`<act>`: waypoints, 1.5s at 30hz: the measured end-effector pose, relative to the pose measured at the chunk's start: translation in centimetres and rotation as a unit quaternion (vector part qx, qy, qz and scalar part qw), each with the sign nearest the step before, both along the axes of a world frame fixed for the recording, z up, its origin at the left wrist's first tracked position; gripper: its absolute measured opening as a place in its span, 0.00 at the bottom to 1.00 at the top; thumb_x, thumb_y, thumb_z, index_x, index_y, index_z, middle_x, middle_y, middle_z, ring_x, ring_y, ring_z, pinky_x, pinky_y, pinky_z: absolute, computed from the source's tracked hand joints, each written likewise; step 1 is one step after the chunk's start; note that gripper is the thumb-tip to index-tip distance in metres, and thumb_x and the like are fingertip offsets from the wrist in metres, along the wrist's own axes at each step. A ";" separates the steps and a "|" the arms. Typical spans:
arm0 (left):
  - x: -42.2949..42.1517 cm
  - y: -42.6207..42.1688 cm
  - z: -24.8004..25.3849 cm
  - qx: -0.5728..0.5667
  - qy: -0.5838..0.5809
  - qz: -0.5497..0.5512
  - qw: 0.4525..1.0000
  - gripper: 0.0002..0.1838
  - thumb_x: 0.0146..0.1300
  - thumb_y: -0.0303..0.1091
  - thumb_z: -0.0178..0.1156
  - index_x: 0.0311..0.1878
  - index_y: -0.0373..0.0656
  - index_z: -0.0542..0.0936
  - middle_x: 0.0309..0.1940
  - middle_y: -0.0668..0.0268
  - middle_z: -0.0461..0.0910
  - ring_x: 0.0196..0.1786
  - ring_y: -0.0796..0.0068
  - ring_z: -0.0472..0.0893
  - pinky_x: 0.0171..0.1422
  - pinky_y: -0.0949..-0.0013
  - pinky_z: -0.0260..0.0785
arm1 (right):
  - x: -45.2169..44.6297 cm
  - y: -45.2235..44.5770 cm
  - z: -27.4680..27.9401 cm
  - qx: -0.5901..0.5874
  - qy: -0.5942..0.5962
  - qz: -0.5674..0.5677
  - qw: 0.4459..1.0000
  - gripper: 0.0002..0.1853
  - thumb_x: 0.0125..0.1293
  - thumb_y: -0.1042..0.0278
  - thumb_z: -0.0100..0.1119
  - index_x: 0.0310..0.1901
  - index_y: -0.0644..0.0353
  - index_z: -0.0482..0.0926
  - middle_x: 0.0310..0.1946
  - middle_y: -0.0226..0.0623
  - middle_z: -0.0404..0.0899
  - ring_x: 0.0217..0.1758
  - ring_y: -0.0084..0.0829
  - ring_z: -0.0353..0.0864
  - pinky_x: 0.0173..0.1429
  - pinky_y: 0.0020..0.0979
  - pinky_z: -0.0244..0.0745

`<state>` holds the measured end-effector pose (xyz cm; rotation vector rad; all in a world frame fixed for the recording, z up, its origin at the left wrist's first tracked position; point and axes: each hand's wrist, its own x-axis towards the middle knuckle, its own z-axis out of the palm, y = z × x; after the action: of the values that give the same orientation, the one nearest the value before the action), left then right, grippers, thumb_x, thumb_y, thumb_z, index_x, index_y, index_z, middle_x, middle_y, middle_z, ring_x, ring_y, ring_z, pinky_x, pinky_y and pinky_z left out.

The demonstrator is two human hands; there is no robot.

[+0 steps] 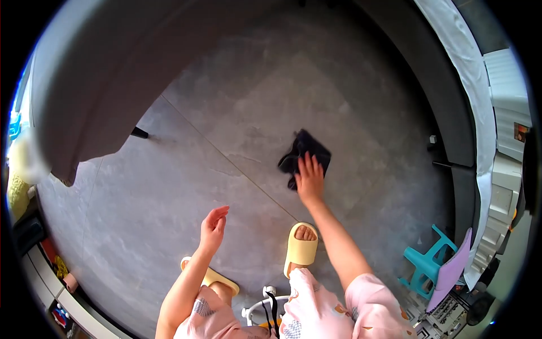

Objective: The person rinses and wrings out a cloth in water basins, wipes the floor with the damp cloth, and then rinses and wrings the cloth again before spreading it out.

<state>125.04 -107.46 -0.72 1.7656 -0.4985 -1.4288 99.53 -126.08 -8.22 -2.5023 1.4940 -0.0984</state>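
A black cloth lies bunched on the grey floor, its edges folded and uneven. My right hand rests on top of it, fingers stretched out and spread over the fabric; the palm side is hidden. My left hand hangs above the floor to the left, fingers lightly bent and nothing in them. Below the hands are my feet in yellow slippers, the right slipper pointing toward the cloth and the left slipper partly behind my left forearm.
A grey draped piece of furniture with a dark leg stands at upper left. Dark furniture curves along the right side. At lower right are a teal stool and a lilac panel. A white wheeled base sits between my legs.
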 end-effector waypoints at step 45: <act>1.4 7.5 1.1 -0.089 -0.071 0.088 0.990 0.15 0.62 0.19 0.48 0.50 0.38 0.76 0.41 0.66 0.79 0.47 0.79 0.76 0.51 0.77 0.67 | 11.7 17.3 0.2 0.091 -0.077 0.406 0.906 0.26 0.60 0.60 0.47 0.61 0.51 0.66 0.69 0.34 0.55 0.72 0.33 0.52 0.73 0.41 0.44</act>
<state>126.40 -99.98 0.43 1.7288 -0.5147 -1.1072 111.27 -108.77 -8.01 -2.6553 0.3013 -0.0106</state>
